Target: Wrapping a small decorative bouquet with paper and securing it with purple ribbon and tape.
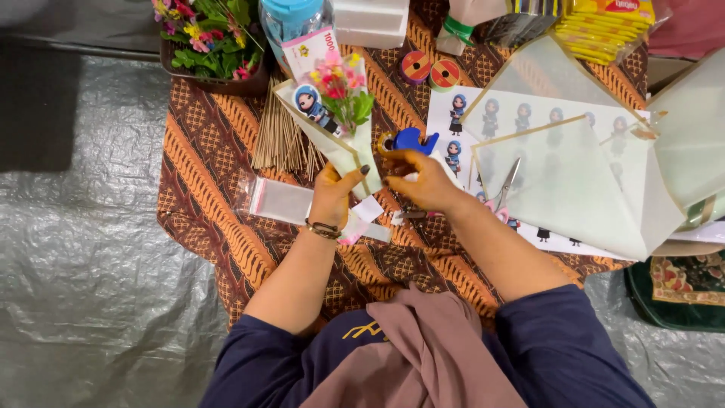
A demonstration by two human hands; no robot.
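Miniature bouquet (337, 113) in cream wrapping stands upright above a batik-clothed table (204, 151), its stem gripped by the left hand (332, 195), while the right hand (423, 181) pinches closed beside a blue tape dispenser (411, 140).

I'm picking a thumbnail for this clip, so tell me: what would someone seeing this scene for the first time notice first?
Most likely the small wrapped bouquet at the centre, pink and yellow flowers in a pale paper cone with a cartoon figure sticker, gripped by the left hand. Just right of it, the right hand works beside a blue tape dispenser. The orange-brown patterned cloth underneath and the large pale wrapping sheets on the right also stand out.
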